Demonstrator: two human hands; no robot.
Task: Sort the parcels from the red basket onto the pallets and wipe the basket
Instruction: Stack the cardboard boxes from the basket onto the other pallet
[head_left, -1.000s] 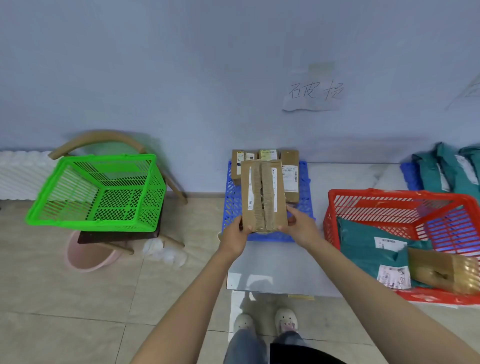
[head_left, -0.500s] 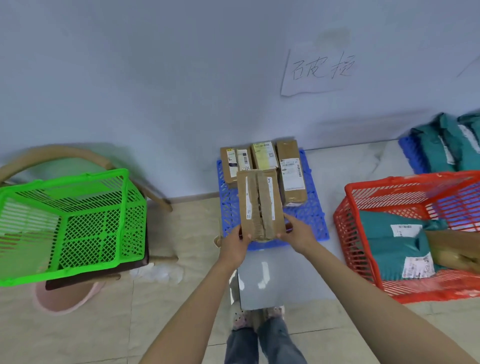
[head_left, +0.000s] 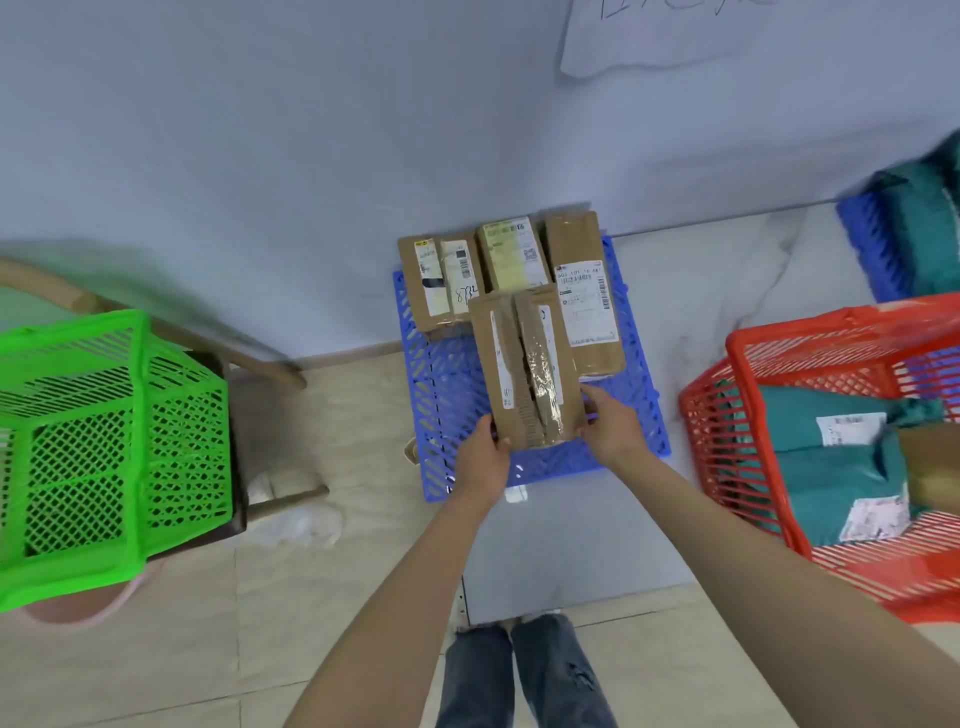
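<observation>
At frame centre, my left hand (head_left: 480, 457) and right hand (head_left: 613, 428) grip a box (head_left: 524, 371) by its near corners over the blue pallet (head_left: 441, 395); red basket (head_left: 727, 415) at right.

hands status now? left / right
Left hand: grips the near left corner of the cardboard box.
Right hand: grips the same box's near right edge.

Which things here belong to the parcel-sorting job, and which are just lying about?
Belonging to the job:
- taped cardboard parcel, held by left hand and right hand
- blue pallet with three boxes at its back
- red basket with teal mailer bags
- second blue pallet

Lying about:
- green basket
- wooden chair
- pink basin
- paper on wall
</observation>
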